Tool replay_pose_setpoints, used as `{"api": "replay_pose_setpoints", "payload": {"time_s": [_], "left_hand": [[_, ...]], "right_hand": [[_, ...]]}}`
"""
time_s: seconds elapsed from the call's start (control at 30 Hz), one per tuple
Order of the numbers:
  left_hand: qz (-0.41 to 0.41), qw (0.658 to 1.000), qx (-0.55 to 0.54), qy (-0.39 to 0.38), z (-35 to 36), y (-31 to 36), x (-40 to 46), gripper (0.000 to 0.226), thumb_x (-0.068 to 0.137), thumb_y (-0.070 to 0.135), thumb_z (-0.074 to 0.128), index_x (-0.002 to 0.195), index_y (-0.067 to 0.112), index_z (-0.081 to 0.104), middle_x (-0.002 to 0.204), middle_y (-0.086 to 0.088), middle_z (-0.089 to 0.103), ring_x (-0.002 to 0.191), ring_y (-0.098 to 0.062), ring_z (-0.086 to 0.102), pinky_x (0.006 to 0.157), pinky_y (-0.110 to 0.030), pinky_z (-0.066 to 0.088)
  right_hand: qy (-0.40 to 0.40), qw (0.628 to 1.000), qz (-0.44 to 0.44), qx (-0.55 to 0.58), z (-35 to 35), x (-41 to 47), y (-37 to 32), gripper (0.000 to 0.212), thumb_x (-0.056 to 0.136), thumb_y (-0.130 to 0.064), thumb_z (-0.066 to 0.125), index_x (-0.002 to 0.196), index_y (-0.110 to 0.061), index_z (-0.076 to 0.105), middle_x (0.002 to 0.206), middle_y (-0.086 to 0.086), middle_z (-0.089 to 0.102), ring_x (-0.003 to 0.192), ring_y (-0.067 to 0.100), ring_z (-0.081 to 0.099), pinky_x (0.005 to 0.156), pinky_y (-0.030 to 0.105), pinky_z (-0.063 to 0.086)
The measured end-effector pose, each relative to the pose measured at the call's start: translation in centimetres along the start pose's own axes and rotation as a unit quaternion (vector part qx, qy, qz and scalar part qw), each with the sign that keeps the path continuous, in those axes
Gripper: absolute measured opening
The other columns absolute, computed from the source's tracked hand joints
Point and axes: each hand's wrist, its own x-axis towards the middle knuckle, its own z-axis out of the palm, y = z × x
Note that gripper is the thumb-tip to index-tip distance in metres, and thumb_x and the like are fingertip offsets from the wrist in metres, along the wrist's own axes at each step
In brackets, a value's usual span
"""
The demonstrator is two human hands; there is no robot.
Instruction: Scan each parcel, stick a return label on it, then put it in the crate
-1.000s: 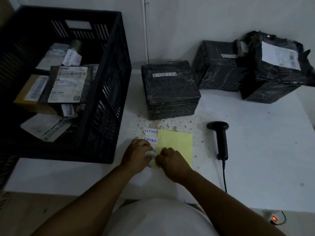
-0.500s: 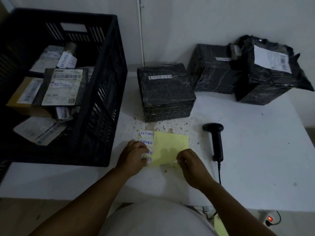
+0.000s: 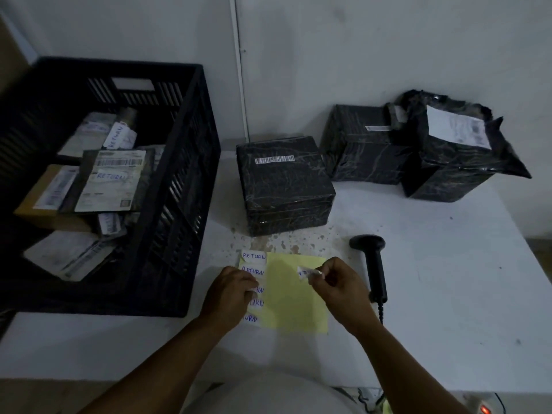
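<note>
A yellow backing sheet (image 3: 294,297) lies on the white table (image 3: 442,288), with several white "RETURN" labels down its left edge. My left hand (image 3: 231,294) presses flat on that edge. Pinched in the fingers of my right hand (image 3: 339,286) is a peeled return label (image 3: 307,273), lifted above the sheet. Three black-wrapped parcels stand behind: a near one (image 3: 283,186) with a barcode strip, a middle one (image 3: 358,144), and a bagged one (image 3: 454,153) with a white shipping label. The black crate (image 3: 179,186) at left holds several labelled parcels.
A black handheld scanner (image 3: 372,264) lies right of the sheet, its cable running off the front edge. A small device with a red light (image 3: 484,409) sits below the table at bottom right. A white wall backs the table.
My right hand has pulled away from the sheet's left edge to the right and risen, now with a peeled label in its fingers. The left hand has stayed on the sheet.
</note>
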Motion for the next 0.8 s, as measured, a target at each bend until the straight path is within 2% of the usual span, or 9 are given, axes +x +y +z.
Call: {"api": "replay_pose_setpoints", "payload": {"time_s": [0.07,0.17,0.27,0.33,0.43,0.5,0.57,0.67,0.8], "left_hand": [[0.001,0.999,-0.01,0.033,-0.3,0.4,0.3,0.02,0.081,0.008,0.077,0.1,0.013,0.079,0.102,0.001,0.074,0.102,-0.021,0.059,0.089,-0.024,0.046],[-0.02,0.997,-0.051,0.061,-0.9,1.4,1.3,0.024,0.085,0.0,0.068,0.102,0.014,0.078,0.103,0.002,0.072,0.098,-0.016,0.063,0.087,-0.021,0.047],[-0.072,0.979,-0.16,0.107,-2.5,2.9,3.0,0.02,0.094,0.011,0.063,0.107,0.019,0.075,0.099,0.013,0.067,0.086,0.002,0.062,0.08,-0.015,0.051],[-0.084,0.962,-0.226,0.131,-3.9,4.2,4.8,0.017,0.094,0.022,0.065,0.108,0.023,0.074,0.095,0.019,0.067,0.085,0.007,0.062,0.075,-0.01,0.049],[-0.095,0.932,-0.34,0.081,-6.2,6.0,7.6,0.023,0.088,0.032,0.071,0.111,0.03,0.071,0.098,0.016,0.072,0.09,0.005,0.065,0.076,-0.014,0.053],[-0.086,0.91,-0.406,0.022,-7.5,6.8,9.3,0.03,0.083,0.029,0.078,0.111,0.034,0.068,0.098,0.012,0.073,0.093,0.002,0.068,0.077,-0.016,0.054],[-0.075,0.904,-0.422,-0.005,-8.3,7.2,10.5,0.034,0.08,0.021,0.082,0.108,0.033,0.066,0.098,0.007,0.075,0.093,-0.005,0.07,0.079,-0.02,0.056],[-0.076,0.908,-0.411,0.021,-8.7,7.1,11.6,0.029,0.081,0.012,0.08,0.105,0.025,0.071,0.093,0.001,0.075,0.089,-0.014,0.072,0.078,-0.027,0.058],[-0.075,0.917,-0.388,0.057,-8.7,7.2,12.7,0.011,0.086,0.017,0.075,0.097,0.02,0.077,0.088,0.005,0.076,0.084,-0.011,0.072,0.075,-0.027,0.058]], "right_hand": [[-0.012,1.0,-0.009,0.004,0.4,0.7,-0.8,0.02,0.091,-0.011,0.067,0.079,-0.01,0.051,0.064,0.003,0.055,0.053,0.008,0.042,0.048,0.019,0.037],[-0.033,0.999,-0.018,0.001,0.7,2.2,-2.0,0.018,0.091,-0.014,0.066,0.081,-0.018,0.052,0.061,-0.009,0.052,0.051,0.006,0.041,0.047,0.02,0.038],[-0.047,0.998,-0.035,-0.009,0.8,3.7,-3.2,0.017,0.091,-0.019,0.066,0.083,-0.025,0.052,0.065,-0.01,0.055,0.054,0.006,0.045,0.049,0.021,0.041],[-0.058,0.997,-0.044,-0.022,0.8,4.7,-3.9,0.012,0.09,-0.023,0.064,0.085,-0.027,0.053,0.07,-0.005,0.058,0.058,0.007,0.049,0.052,0.022,0.044],[-0.088,0.993,-0.061,-0.05,0.8,6.2,-5.2,0.014,0.087,-0.019,0.062,0.087,-0.029,0.054,0.077,0.001,0.06,0.063,0.012,0.054,0.056,0.032,0.049],[-0.113,0.988,-0.075,-0.069,0.8,7.2,-6.0,0.016,0.088,-0.014,0.063,0.09,-0.028,0.054,0.079,0.005,0.06,0.066,0.017,0.055,0.059,0.037,0.051],[-0.13,0.984,-0.086,-0.084,0.7,8.1,-6.7,0.017,0.089,-0.014,0.063,0.095,-0.028,0.055,0.079,0.005,0.06,0.065,0.014,0.055,0.058,0.032,0.049],[-0.132,0.984,-0.088,-0.079,0.5,9.4,-7.5,0.03,0.089,-0.01,0.062,0.105,-0.034,0.054,0.077,0.0,0.058,0.06,0.008,0.051,0.053,0.022,0.044],[-0.093,0.991,-0.077,-0.062,0.8,11.0,-8.4,0.041,0.088,-0.012,0.065,0.105,-0.046,0.049,0.085,0.0,0.064,0.062,0.005,0.057,0.053,0.018,0.045]]}}
